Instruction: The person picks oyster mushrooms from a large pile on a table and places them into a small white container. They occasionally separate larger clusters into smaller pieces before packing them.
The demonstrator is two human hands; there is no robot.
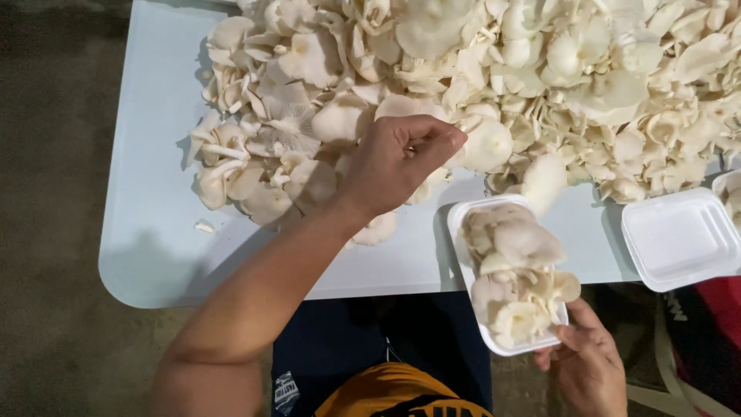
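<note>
A pale blue plastic table point(154, 232) with a rounded corner stands on a dull, brownish concrete floor point(54, 193), seen from above by the head camera. Most of its top is buried under a big heap of creamy white oyster mushrooms point(494, 69), their caps smooth and wavy, some turned up to show fine gills.

The left hand point(397, 158) reaches forward from a bare, outstretched forearm, wrist bent, knuckles up. Its fingers are drawn together with the thumb in a pinch at the near edge of the heap, touching the mushrooms there; whether a piece is actually gripped between the fingertips cannot be told.

The right hand point(587, 363) sits low, close to the body, fingers curled and clamped on the near corner of a white rectangular foam tray point(461, 232). The tray hangs half over the table's front edge and is filled with a mound of the same pale mushrooms.

To the right lies an empty white foam tray point(679, 239), smooth, with rounded corners. A small mushroom scrap point(204, 226) lies alone on the bare tabletop near the left side.
</note>
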